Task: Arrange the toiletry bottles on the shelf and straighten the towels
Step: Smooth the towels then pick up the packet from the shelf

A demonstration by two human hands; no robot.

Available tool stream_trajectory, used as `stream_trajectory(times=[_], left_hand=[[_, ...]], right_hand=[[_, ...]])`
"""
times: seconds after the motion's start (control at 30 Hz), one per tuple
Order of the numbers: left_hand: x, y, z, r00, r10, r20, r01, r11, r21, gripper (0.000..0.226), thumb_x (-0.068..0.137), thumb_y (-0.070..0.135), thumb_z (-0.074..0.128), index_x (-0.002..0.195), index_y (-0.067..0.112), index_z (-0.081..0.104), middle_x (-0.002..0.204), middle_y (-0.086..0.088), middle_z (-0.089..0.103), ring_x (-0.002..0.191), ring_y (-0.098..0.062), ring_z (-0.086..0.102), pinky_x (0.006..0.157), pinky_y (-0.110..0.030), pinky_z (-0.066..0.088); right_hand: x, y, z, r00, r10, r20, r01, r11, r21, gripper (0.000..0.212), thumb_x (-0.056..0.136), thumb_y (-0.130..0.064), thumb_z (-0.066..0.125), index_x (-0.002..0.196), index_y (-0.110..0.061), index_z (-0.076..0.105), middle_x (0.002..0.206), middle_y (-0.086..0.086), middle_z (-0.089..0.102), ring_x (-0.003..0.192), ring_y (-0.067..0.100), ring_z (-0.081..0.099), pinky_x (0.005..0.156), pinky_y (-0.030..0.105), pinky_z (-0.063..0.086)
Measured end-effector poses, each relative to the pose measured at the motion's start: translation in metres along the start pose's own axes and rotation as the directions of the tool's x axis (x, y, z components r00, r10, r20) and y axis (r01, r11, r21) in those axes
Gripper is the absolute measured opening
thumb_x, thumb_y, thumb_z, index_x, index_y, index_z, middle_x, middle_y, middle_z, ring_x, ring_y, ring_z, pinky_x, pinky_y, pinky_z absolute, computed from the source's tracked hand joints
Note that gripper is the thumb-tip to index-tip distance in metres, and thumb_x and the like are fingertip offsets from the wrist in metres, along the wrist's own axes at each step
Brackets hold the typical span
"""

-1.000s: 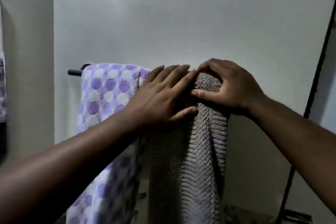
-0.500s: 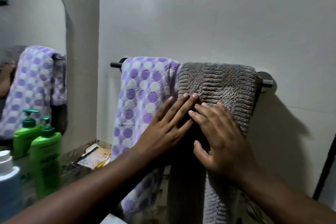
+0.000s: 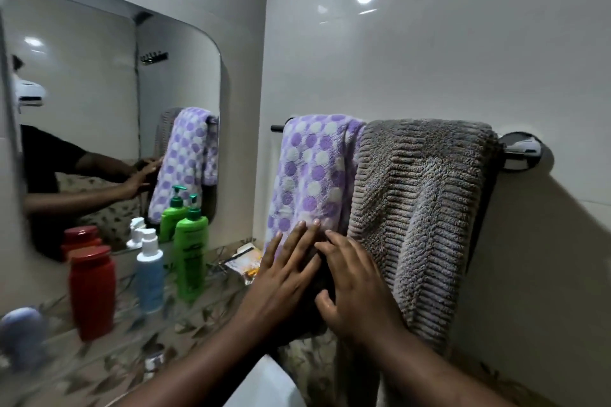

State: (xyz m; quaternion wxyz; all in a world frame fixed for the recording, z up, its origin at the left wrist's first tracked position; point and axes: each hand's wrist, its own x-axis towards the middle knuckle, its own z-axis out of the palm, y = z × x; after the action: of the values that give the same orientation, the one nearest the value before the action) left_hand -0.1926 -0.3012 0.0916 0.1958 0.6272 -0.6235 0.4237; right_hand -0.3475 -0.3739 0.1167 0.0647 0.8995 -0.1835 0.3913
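Under the chrome towel rail (image 3: 520, 150), towels look nearly straight.
Left hand (image 3: 284, 277) and right hand (image 3: 357, 287), fingers straight, press where the purple-dotted terry towel (image 3: 310, 172) meets the grey ribbed towel (image 3: 420, 195); plastic bottles (image 3: 191, 251) left of the rail stand upright.

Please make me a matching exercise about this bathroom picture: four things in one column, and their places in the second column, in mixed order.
Things:
1. red bottle
2. blue bottle
3. dotted towel
4. grey towel

Places:
A. right end of the rail
B. between the red bottle and the green bottle
C. left end of the rail
D. directly left of the blue bottle

Pairs: 1-D, 2-B, 3-C, 4-A
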Motion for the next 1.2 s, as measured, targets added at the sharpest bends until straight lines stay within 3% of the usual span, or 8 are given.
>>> stream_trajectory(times=[0.1, 0.23, 0.33, 0.57, 0.8, 0.93, 1.1, 1.2], left_hand=[[-0.026, -0.002, -0.005, 0.982, -0.135, 0.129, 0.144, 0.988, -0.06, 0.081, 0.078, 0.048, 0.063, 0.151, 0.014, 0.048, 0.166, -0.015, 0.025, 0.154, -0.034, 0.026, 0.117, -0.052, 0.031], [-0.054, -0.013, -0.009, 0.922, -0.312, 0.229, 0.353, 0.92, -0.169, 0.08, 0.087, 0.053, 0.048, 0.159, 0.026, 0.028, 0.171, -0.004, 0.011, 0.158, -0.021, 0.013, 0.125, -0.043, 0.019], [-0.069, -0.027, -0.009, 0.846, -0.445, 0.293, 0.52, 0.809, -0.275, 0.082, 0.081, 0.052, 0.046, 0.159, 0.032, 0.028, 0.17, 0.006, 0.014, 0.156, -0.012, 0.016, 0.122, -0.037, 0.025], [-0.089, -0.066, 0.017, 0.601, -0.645, 0.473, 0.735, 0.212, -0.644, 0.069, 0.08, 0.005, 0.048, 0.146, 0.024, 0.048, 0.145, 0.004, 0.056, 0.134, -0.009, 0.054, 0.116, -0.035, 0.041], [-0.079, -0.106, 0.068, 0.354, -0.627, 0.694, 0.732, -0.276, -0.622, 0.052, 0.095, -0.006, 0.054, 0.143, 0.014, 0.046, 0.128, -0.013, 0.064, 0.12, -0.029, 0.061, 0.109, -0.048, 0.048], [-0.072, -0.119, 0.094, 0.254, -0.6, 0.758, 0.764, -0.356, -0.538, 0.051, 0.097, 0.002, 0.056, 0.145, 0.014, 0.045, 0.125, -0.009, 0.061, 0.114, -0.028, 0.061, 0.097, -0.041, 0.049], [-0.064, -0.12, 0.125, 0.196, -0.625, 0.755, 0.761, -0.388, -0.519, 0.031, 0.097, 0.013, 0.059, 0.126, 0.021, 0.054, 0.095, 0.005, 0.064, 0.086, -0.015, 0.062, 0.075, -0.028, 0.049], [-0.059, -0.117, 0.146, 0.164, -0.659, 0.735, 0.752, -0.398, -0.525, 0.03, 0.092, 0.013, 0.067, 0.121, 0.013, 0.062, 0.109, -0.003, 0.072, 0.103, -0.024, 0.066, 0.087, -0.031, 0.051]], right_hand=[[-0.001, -0.014, 0.014, 0.997, 0.05, 0.05, -0.057, 0.986, 0.157, 0.069, 0.07, -0.018, 0.068, 0.137, -0.008, 0.057, 0.151, 0.012, 0.049, 0.138, 0.032, 0.047, 0.119, 0.042, 0.036], [0.001, -0.04, 0.037, 0.989, 0.107, 0.102, -0.136, 0.928, 0.346, 0.061, 0.073, -0.017, 0.067, 0.134, -0.014, 0.056, 0.141, 0.003, 0.054, 0.133, 0.023, 0.049, 0.116, 0.031, 0.034], [0.007, -0.059, 0.055, 0.978, 0.156, 0.136, -0.204, 0.841, 0.501, 0.053, 0.075, -0.014, 0.064, 0.124, -0.029, 0.054, 0.125, -0.011, 0.056, 0.122, 0.012, 0.053, 0.106, 0.022, 0.04], [0.043, -0.097, 0.118, 0.901, 0.204, 0.384, -0.428, 0.571, 0.701, 0.055, 0.069, -0.022, 0.06, 0.117, -0.043, 0.046, 0.121, -0.01, 0.062, 0.112, 0.001, 0.061, 0.1, 0.024, 0.05], [0.086, -0.081, 0.177, 0.781, 0.42, 0.462, -0.601, 0.306, 0.738, 0.064, 0.074, 0.001, 0.068, 0.129, -0.024, 0.044, 0.111, -0.004, 0.058, 0.103, 0.013, 0.062, 0.092, 0.027, 0.052], [0.099, -0.05, 0.2, 0.686, 0.555, 0.47, -0.689, 0.289, 0.665, 0.073, 0.082, 0.011, 0.062, 0.147, -0.014, 0.038, 0.138, 0.017, 0.052, 0.123, 0.034, 0.058, 0.108, 0.053, 0.046], [0.107, -0.018, 0.222, 0.604, 0.619, 0.502, -0.757, 0.249, 0.604, 0.071, 0.088, 0.007, 0.06, 0.151, -0.016, 0.035, 0.143, 0.018, 0.05, 0.121, 0.028, 0.056, 0.109, 0.042, 0.046], [0.11, -0.002, 0.241, 0.559, 0.644, 0.523, -0.792, 0.227, 0.567, 0.064, 0.092, 0.004, 0.057, 0.15, -0.011, 0.036, 0.139, 0.016, 0.052, 0.111, 0.024, 0.055, 0.084, 0.023, 0.048]])
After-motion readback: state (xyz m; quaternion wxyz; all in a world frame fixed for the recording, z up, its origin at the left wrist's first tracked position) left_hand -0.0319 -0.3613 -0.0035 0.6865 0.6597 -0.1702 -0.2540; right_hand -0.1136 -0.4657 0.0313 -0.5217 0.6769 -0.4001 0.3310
